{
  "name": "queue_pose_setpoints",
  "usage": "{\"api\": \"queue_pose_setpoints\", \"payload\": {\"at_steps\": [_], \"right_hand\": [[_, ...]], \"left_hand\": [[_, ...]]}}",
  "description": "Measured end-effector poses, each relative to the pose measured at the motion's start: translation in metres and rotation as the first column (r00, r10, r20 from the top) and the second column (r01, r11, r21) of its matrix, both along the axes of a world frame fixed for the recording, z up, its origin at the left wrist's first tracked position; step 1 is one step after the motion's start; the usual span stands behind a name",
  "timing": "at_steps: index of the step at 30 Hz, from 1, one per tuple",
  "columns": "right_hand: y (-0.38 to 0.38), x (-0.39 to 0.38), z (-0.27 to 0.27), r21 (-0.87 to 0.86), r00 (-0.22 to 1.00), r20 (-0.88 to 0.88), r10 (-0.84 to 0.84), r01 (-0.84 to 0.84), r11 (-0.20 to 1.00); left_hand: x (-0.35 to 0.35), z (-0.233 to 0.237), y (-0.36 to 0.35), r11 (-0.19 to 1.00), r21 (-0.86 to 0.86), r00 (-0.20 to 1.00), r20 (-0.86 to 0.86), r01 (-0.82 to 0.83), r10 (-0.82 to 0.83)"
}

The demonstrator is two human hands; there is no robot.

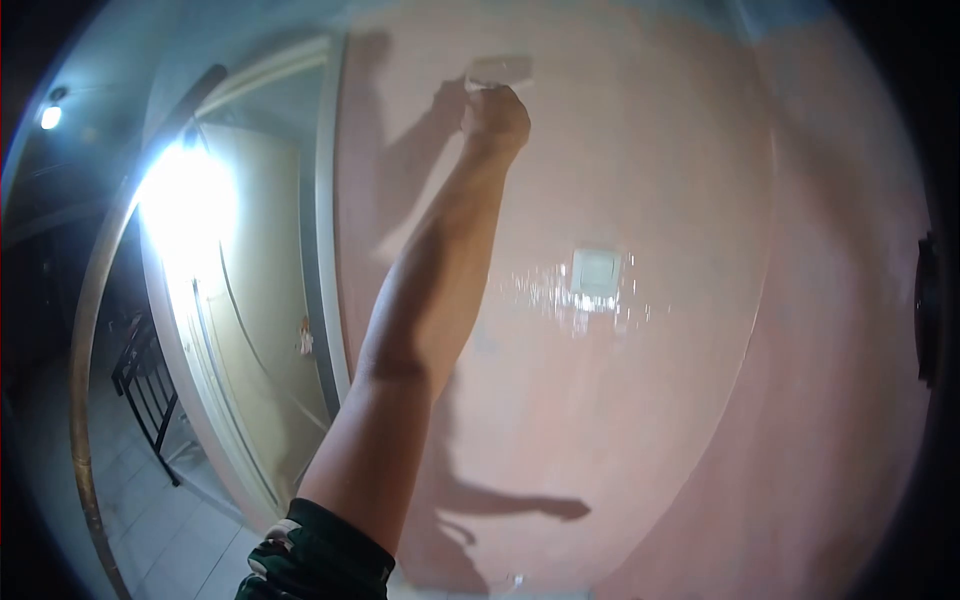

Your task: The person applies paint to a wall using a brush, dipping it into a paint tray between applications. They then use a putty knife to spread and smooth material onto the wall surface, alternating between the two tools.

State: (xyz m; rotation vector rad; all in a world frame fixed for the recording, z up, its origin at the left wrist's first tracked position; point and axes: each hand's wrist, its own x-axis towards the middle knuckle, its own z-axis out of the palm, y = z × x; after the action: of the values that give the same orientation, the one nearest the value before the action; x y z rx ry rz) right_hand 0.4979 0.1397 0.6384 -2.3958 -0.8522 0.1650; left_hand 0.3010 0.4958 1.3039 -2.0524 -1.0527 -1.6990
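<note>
My left hand (495, 120) is raised high against a pink wall (650, 420), with the arm stretched up from a dark patterned sleeve (315, 560). Its fingers are closed on a pale flat pad (498, 70) that lies against the wall near the top; I cannot tell what kind of tool it is. The arm's shadow falls on the wall just left of it. My right hand is not in view.
A white switch plate (596, 270) sits on the wall with wet glints around it. To the left are a white door frame (330, 250), an open door (250, 320), a glaring lamp (185, 200), a black metal rack (145, 385) and a tiled floor (170, 520).
</note>
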Motion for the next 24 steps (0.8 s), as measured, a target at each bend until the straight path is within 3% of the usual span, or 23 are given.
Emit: {"api": "queue_pose_setpoints", "payload": {"at_steps": [2, 3, 5, 6, 9, 10, 11, 14, 15, 17, 18, 19, 21, 23, 24], "right_hand": [[-0.001, -0.001, -0.029, 0.042, 1.000, 0.013, 0.001, -0.002, 0.999], [0.002, -0.006, -0.030, 0.020, 1.000, -0.006, 0.014, -0.014, 1.000], [-0.004, -0.014, -0.047, 0.007, 0.994, -0.084, 0.067, -0.066, 0.998], [-0.008, -0.020, -0.049, 0.067, 0.997, -0.036, 0.064, -0.062, 0.996], [-0.015, -0.042, -0.042, 0.017, 0.988, -0.139, 0.074, -0.072, 0.997], [-0.016, -0.045, -0.050, -0.016, 0.986, -0.141, 0.086, -0.089, 0.996], [-0.019, -0.048, -0.049, -0.043, 0.986, -0.149, 0.075, -0.082, 0.996], [-0.023, -0.051, -0.045, -0.106, 0.985, -0.128, 0.116, -0.130, 0.986], [-0.025, -0.045, -0.049, -0.111, 0.985, -0.107, 0.137, -0.149, 0.983], [-0.023, -0.037, -0.038, -0.147, 0.982, -0.117, 0.147, -0.163, 0.976], [-0.021, -0.033, -0.030, -0.149, 0.977, -0.128, 0.169, -0.187, 0.971], [-0.020, -0.031, -0.021, -0.143, 0.972, -0.136, 0.190, -0.209, 0.967], [-0.014, -0.026, -0.006, -0.165, 0.965, -0.210, 0.157, -0.193, 0.967], [-0.009, -0.024, 0.001, -0.150, 0.964, -0.208, 0.169, -0.202, 0.968], [-0.009, -0.023, 0.003, -0.133, 0.964, -0.193, 0.182, -0.210, 0.969]], "left_hand": [[0.004, -0.055, 0.012, 0.995, 0.090, 0.996, 0.074, 0.037, -0.044], [0.012, -0.110, 0.032, 0.984, 0.175, 0.995, 0.104, -0.019, 0.000], [0.007, -0.226, -0.002, 0.999, -0.032, 0.999, -0.016, -0.042, 0.042], [0.006, -0.294, 0.005, 0.998, 0.057, 0.999, -0.016, -0.033, 0.034], [-0.011, -0.472, -0.022, 0.934, -0.356, 0.994, -0.087, 0.031, -0.066], [-0.017, -0.529, -0.035, 0.879, -0.474, 0.991, -0.086, 0.047, -0.100], [-0.026, -0.561, -0.055, 0.772, -0.635, 0.983, -0.160, -0.035, -0.086], [-0.052, -0.622, -0.091, 0.773, -0.627, 0.968, -0.122, 0.097, -0.221], [-0.051, -0.609, -0.098, 0.754, -0.657, 0.968, -0.176, 0.019, -0.178], [-0.057, -0.565, -0.082, 0.758, -0.649, 0.889, -0.386, -0.070, -0.248], [-0.060, -0.517, -0.063, 0.607, -0.785, 0.782, -0.455, -0.127, -0.426], [-0.060, -0.477, -0.049, 0.547, -0.824, 0.666, -0.494, -0.151, -0.560], [-0.055, -0.429, -0.004, 0.726, -0.687, 0.516, -0.633, -0.030, -0.578], [-0.047, -0.348, 0.022, 0.534, -0.839, 0.414, -0.451, 0.107, -0.791], [-0.039, -0.303, 0.021, 0.565, -0.815, 0.361, -0.569, -0.126, -0.739]]}}
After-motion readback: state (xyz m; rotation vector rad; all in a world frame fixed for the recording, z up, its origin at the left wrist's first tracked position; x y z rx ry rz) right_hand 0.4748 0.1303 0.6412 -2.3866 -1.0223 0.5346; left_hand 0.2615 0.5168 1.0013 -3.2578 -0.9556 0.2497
